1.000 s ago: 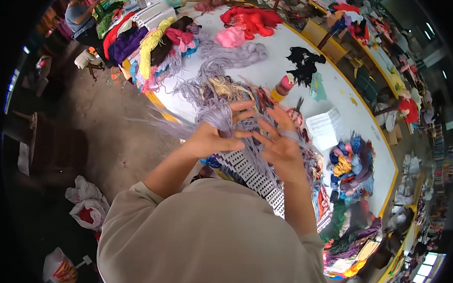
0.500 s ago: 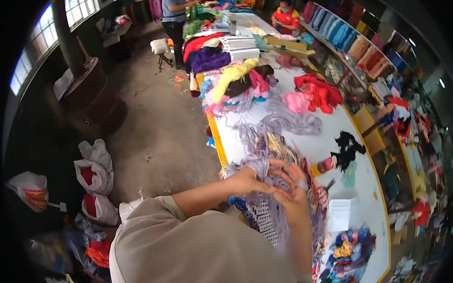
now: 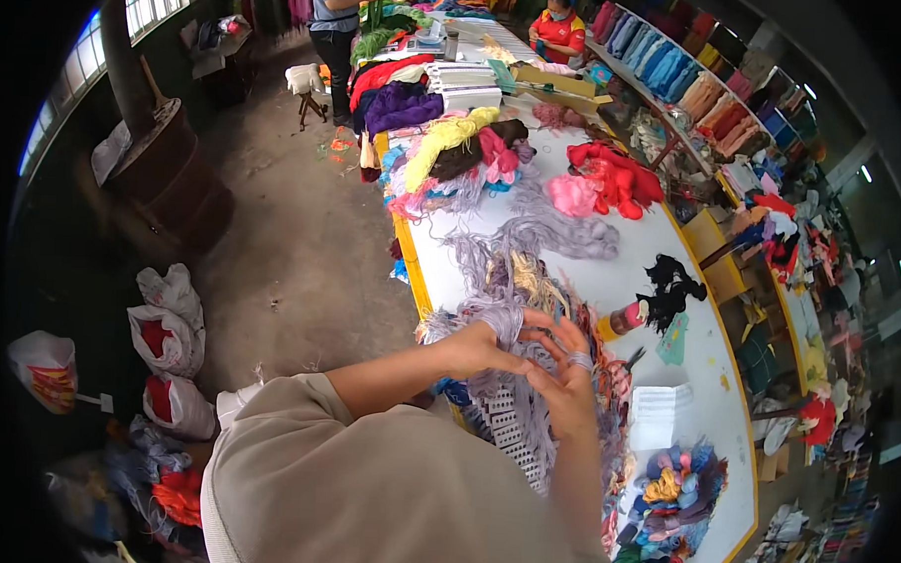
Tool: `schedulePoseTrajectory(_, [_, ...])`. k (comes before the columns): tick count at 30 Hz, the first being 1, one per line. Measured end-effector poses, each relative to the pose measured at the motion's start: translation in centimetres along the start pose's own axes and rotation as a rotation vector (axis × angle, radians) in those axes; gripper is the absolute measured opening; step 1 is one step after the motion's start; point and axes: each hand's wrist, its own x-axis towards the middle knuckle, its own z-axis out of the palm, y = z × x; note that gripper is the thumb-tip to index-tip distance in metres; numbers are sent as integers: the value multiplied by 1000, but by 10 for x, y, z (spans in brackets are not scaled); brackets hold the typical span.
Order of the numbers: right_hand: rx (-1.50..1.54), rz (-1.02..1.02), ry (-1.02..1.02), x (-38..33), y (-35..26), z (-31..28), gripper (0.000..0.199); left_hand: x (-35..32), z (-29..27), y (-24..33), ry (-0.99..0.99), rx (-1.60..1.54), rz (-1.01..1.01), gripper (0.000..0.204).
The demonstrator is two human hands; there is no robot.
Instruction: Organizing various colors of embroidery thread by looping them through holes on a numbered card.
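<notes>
Both my hands are close together over a heap of yarn on the long white table. Lavender-grey yarn (image 3: 494, 318) lies across my left hand (image 3: 480, 348) and hangs down below it. My right hand (image 3: 564, 383) faces it with curved fingers, and a few turns of the same yarn circle its fingers. The thumbs come near each other, and the fingertips nearly meet above. Beneath the hands lies a white card with rows of dark holes (image 3: 508, 422), partly covered by yarn. More loose lavender strands (image 3: 561, 234) spread over the table beyond.
To the right are a yarn cone (image 3: 623, 320), black yarn (image 3: 671, 292), scissors (image 3: 633, 359), white paper (image 3: 659, 416) and a multicoloured bundle (image 3: 681, 488). Red yarn (image 3: 623, 178) and yellow yarn (image 3: 445, 142) lie farther off. Two people work at the far end. Sacks (image 3: 171, 341) stand on the left floor.
The whole view has shifted slightly, so the scene sits a little farther left. My hands keep nearly the same pose with the lavender yarn.
</notes>
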Motion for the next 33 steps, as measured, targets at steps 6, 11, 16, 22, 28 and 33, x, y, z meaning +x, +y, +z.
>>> schedulePoseTrajectory(6, [-3,-24,60,-13,8,-16,79,5,9,-17,33,20,-26,57])
schedulePoseTrajectory(11, [-698,346,53,-24,76,-69,22,20,-9,-24,229,40,-282,29])
schedulePoseTrajectory(16, [-767,243,-8,-27,50,-80,18,46,-21,-50,-30,131,-285,41])
schedulePoseTrajectory(22, [-97,416,207,-48,-6,-66,14,81,19,-74,-529,374,-158,45])
schedulePoseTrajectory(28, [-787,132,557,-104,18,-74,13,115,13,-89,-662,494,-531,17])
schedulePoseTrajectory(33, [-249,-287,1310,-140,40,-75,13,119,42,-117,-720,100,-970,16])
